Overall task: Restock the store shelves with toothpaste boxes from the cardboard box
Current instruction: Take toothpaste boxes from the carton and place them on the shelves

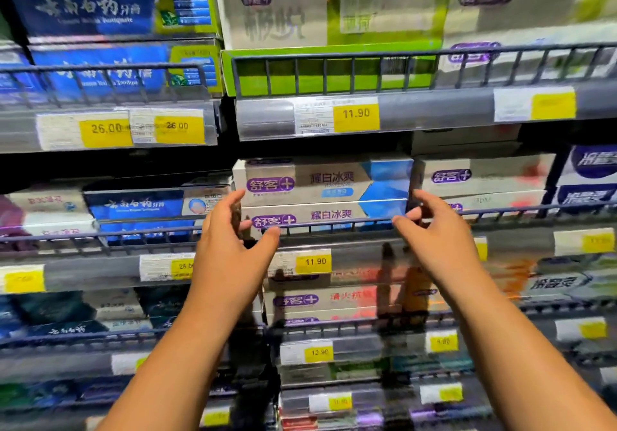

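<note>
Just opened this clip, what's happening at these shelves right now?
A person faces store shelves stocked with toothpaste. Their left hand and right hand are at the two ends of the lower white-and-blue toothpaste box. It lies behind the grey wire shelf rail, under an identical box. The fingers are loosely curved, and it is unclear whether they actually grip the box. A yellow 11.90 price tag sits just below.
</note>
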`<control>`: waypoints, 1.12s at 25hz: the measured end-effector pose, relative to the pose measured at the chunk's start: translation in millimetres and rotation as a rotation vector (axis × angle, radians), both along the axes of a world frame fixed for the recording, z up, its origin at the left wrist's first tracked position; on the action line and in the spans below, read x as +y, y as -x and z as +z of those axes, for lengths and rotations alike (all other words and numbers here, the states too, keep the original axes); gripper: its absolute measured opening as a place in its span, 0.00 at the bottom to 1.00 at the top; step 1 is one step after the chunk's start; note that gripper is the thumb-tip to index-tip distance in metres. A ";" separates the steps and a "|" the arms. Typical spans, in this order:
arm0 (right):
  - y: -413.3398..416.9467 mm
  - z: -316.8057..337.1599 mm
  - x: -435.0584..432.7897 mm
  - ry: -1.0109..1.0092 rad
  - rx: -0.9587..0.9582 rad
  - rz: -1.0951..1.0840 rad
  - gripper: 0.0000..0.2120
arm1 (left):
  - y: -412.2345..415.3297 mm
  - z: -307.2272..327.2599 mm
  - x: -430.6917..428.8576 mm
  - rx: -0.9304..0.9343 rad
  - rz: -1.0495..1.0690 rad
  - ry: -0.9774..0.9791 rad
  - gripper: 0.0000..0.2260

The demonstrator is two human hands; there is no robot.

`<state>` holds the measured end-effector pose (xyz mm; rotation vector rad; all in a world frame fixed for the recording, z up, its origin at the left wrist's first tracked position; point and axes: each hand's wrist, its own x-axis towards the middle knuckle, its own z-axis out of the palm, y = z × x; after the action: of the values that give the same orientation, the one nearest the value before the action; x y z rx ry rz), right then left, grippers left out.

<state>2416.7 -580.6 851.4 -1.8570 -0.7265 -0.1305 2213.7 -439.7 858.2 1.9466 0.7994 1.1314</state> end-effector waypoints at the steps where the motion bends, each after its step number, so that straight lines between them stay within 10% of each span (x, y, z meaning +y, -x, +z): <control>1: -1.9 0.4 0.5 0.003 -0.001 0.007 0.24 | 0.3 1.0 -1.4 -0.008 0.003 0.009 0.27; 28: 9.1 6.3 -2.9 -0.078 0.038 0.042 0.18 | 7.9 10.4 6.0 -0.021 -0.067 0.067 0.25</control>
<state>2407.6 -583.5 857.6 -1.7641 -0.7236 -0.0948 2205.8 -433.7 868.6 1.8893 0.7457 1.0707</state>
